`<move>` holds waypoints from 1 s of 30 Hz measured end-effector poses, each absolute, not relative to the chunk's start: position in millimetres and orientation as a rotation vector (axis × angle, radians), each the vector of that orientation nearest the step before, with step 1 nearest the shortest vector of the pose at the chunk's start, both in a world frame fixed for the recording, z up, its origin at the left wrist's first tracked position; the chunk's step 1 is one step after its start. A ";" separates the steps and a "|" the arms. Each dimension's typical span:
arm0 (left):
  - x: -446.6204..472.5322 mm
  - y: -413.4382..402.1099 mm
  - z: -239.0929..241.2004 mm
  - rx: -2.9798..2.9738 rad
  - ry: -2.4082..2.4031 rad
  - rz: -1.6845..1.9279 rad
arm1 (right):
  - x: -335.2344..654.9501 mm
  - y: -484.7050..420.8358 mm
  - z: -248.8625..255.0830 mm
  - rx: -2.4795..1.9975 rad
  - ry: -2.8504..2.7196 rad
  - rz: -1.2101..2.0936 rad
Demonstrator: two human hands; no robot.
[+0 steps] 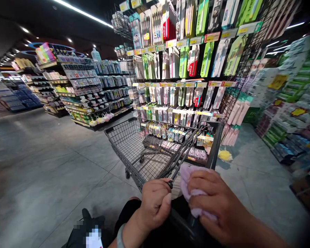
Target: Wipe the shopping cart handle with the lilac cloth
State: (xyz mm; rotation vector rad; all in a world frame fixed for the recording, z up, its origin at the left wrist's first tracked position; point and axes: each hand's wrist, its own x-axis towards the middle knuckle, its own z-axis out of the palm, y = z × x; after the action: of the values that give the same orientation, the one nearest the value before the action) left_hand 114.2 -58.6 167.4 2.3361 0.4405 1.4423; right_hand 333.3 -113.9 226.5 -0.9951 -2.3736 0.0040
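A dark grey wire shopping cart [124, 158] stands right in front of me, its folded wire flap slanting across the basket. My left hand [156, 203] is closed around a part of the cart near a dark rod end; exactly which part is hidden under the fingers. My right hand [213, 199] is wrapped over a crumpled lilac cloth [186, 177]. That cloth is pressed against the dark cart handle [215, 148], on its near stretch. The basket's wire bottom shows through from above.
Just beyond the cart rises a wire rack of packaged toothbrushes [173, 62]. Stocked shelves [77, 82] stand to the left across the grey floor [88, 165]. Stacked green and white packs [286, 100] line the right. A yellow bath puff [225, 155] is low beside the rack.
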 end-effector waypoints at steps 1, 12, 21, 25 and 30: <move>109.9 -58.3 168.5 2.317 0.449 1.425 | 337.1 -112.2 224.4 -0.979 -2.370 -0.017; 70.4 -60.4 171.6 2.231 0.514 1.403 | 325.2 -88.3 212.0 -1.093 -2.141 -0.143; 46.6 -51.0 169.7 2.110 0.499 1.378 | 346.9 -61.5 200.6 -1.302 -1.931 -0.322; 32.0 -48.8 170.4 2.084 0.517 1.370 | 304.6 -75.8 208.1 -1.207 -2.074 -0.201; 7.9 -43.9 172.5 2.073 0.558 1.318 | 317.0 -63.2 212.9 -1.159 -2.097 -0.164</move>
State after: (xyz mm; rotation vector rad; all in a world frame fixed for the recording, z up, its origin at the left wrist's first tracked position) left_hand 7.9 -43.9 172.5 2.0735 0.5578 1.3182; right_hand 317.0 -63.2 212.9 -1.1590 -2.0966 -0.1640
